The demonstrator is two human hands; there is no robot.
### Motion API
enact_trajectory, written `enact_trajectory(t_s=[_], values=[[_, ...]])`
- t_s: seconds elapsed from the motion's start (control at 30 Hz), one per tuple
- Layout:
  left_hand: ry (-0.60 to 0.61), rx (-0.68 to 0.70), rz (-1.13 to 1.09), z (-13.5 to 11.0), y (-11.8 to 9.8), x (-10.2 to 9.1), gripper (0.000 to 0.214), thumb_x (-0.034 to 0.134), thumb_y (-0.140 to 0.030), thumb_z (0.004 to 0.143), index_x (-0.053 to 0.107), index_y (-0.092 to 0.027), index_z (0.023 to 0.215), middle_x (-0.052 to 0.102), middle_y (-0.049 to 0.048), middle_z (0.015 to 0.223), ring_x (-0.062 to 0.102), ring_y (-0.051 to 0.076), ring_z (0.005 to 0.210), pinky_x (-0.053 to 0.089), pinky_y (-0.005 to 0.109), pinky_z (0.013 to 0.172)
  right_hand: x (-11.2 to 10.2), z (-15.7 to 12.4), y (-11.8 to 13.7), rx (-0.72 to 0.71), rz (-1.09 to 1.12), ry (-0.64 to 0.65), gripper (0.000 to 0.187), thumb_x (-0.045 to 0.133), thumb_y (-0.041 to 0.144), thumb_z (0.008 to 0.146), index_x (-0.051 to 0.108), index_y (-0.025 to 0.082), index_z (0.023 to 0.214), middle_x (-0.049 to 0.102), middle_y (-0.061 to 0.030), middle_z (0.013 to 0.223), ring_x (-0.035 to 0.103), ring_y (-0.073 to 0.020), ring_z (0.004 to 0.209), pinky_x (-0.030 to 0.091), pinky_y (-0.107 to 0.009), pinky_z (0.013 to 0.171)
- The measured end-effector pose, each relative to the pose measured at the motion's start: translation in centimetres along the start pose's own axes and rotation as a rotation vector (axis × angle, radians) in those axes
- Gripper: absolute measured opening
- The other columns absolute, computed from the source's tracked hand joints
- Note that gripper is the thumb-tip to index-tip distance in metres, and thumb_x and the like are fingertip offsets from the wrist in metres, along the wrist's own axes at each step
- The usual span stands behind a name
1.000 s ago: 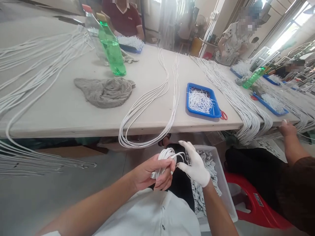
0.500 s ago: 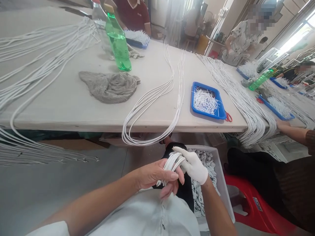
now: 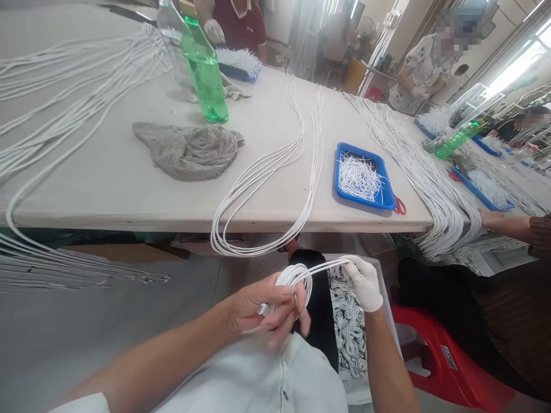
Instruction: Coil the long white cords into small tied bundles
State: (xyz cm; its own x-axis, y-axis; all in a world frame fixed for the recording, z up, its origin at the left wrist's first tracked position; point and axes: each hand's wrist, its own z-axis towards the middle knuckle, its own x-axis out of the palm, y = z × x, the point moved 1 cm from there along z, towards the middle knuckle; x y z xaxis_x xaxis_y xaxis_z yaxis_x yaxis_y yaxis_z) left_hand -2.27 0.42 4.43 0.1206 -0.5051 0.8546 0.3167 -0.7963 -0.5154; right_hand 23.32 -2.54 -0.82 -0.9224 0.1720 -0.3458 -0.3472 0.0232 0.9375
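Fingers of the bare left hand (image 3: 262,307) curl around a loose coil of white cords (image 3: 295,280) at lower center of the frame, the lowest two splayed apart and slightly blurred. The white-gloved right hand (image 3: 364,282), just right of the coil, has its fingers pressed together, pinching a few strands that lead back to it. Under that glove, a white plastic crate (image 3: 390,310) holds a heap of bundled cords (image 3: 348,327). Higher up, a long loop of cord (image 3: 258,172) lies on the tabletop (image 3: 107,201) and droops over its front edge. Nearby on the tabletop are a grey cloth (image 3: 187,152), a green bottle (image 3: 204,71) toward the top, and a blue tray (image 3: 359,179) of cut cord pieces with red scissors (image 3: 400,206) just beside it. At right, a co-worker's hand (image 3: 491,217) rests near a thick hanging bunch of cords (image 3: 447,218), above a red plastic stool (image 3: 443,350).
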Motion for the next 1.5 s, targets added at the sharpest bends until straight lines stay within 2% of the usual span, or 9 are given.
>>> enact_trajectory(t_s=[0.1,0.27,0.43,0.53,0.73,0.93,1.1,1.33,1.5], values=[[-0.026,0.194,-0.037,-0.1,-1.8,0.0,0.018,0.055,-0.026,0.086,0.065,-0.015,0.095,0.043,-0.0084,0.035,0.042,0.007,0.027,0.042,0.020,0.045,0.4,0.1,-1.2,-0.009,-0.160,0.011,0.036,0.043,0.042,0.092,0.066,0.016,0.102,0.058,0.0004,0.062,0.050,-0.0129,0.051,0.043,-0.025,0.049],[-0.269,0.282,0.536,1.3,-3.6,-1.0,0.019,0.065,-0.025,0.081,0.067,-0.018,0.098,0.066,0.0100,0.113,0.061,0.023,0.106,0.047,0.031,0.087,3.3,-1.7,3.2,-0.325,-0.591,0.420,0.026,0.046,0.032,0.092,0.069,0.021,0.094,0.067,-0.0027,0.073,0.061,-0.0156,0.065,0.049,-0.027,0.066],[-0.117,-0.147,0.449,0.8,-1.4,-1.6,0.032,0.047,-0.037,0.093,0.066,-0.013,0.101,0.049,-0.0046,0.041,0.043,0.009,0.035,0.042,0.023,0.048,-0.7,-0.7,5.7,-0.372,-0.625,0.200,0.022,0.047,0.028,0.093,0.065,0.021,0.101,0.067,-0.0038,0.084,0.063,-0.0142,0.075,0.046,-0.024,0.071],[-0.088,0.105,0.160,0.0,-2.7,-1.4,0.023,0.048,-0.031,0.092,0.065,-0.017,0.087,0.033,-0.0091,0.034,0.032,0.006,0.031,0.038,0.020,0.044,-0.7,-0.3,2.3,-0.244,-0.806,0.159,0.028,0.036,0.018,0.094,0.064,0.016,0.097,0.069,-0.0070,0.086,0.064,-0.0162,0.076,0.046,-0.025,0.066],[-0.208,0.259,0.821,2.5,-3.7,-2.1,0.017,0.060,-0.027,0.086,0.064,-0.015,0.098,0.062,0.0109,0.120,0.057,0.022,0.108,0.043,0.032,0.093,4.4,-3.2,3.7,-0.439,-0.891,0.466,0.012,0.053,0.026,0.088,0.061,0.020,0.082,0.065,0.0004,0.069,0.059,-0.0135,0.057,0.036,-0.023,0.054],[-0.160,-0.191,0.851,3.5,-0.4,-2.9,0.034,0.053,-0.045,0.088,0.061,-0.012,0.094,0.049,-0.0057,0.047,0.040,0.007,0.040,0.032,0.019,0.043,0.7,-0.9,7.4,-0.463,-0.965,0.318,0.022,0.051,0.021,0.089,0.060,0.016,0.108,0.069,-0.0059,0.084,0.063,-0.0196,0.079,0.042,-0.032,0.082],[-0.082,-0.226,0.671,3.1,0.6,-2.7,0.026,0.063,-0.039,0.081,0.064,-0.013,0.084,0.050,-0.0048,0.044,0.044,0.008,0.041,0.033,0.019,0.045,2.5,-0.2,6.1,-0.360,-1.031,0.389,0.063,0.058,0.016,0.080,0.038,0.008,0.138,0.069,-0.0129,0.103,0.064,-0.0256,0.092,0.039,-0.041,0.095],[-0.106,-0.153,0.624,2.7,0.1,-2.7,0.032,0.053,-0.039,0.088,0.067,-0.012,0.077,0.052,-0.0027,0.040,0.051,0.010,0.048,0.047,0.027,0.077,1.3,-0.6,5.6,-0.140,-0.911,0.426,0.039,0.047,0.021,0.090,0.051,0.017,0.129,0.070,-0.0107,0.108,0.067,-0.0250,0.095,0.048,-0.035,0.084],[-0.045,-0.253,0.547,3.1,1.2,-3.0,0.029,0.060,-0.039,0.083,0.068,-0.011,0.091,0.056,-0.0024,0.048,0.040,0.007,0.037,0.035,0.020,0.043,2.5,-1.2,6.7,-0.392,-0.790,0.356,0.079,0.071,0.030,0.073,0.037,0.011,0.141,0.050,-0.0203,0.135,0.045,-0.0352,0.125,0.017,-0.058,0.111]])
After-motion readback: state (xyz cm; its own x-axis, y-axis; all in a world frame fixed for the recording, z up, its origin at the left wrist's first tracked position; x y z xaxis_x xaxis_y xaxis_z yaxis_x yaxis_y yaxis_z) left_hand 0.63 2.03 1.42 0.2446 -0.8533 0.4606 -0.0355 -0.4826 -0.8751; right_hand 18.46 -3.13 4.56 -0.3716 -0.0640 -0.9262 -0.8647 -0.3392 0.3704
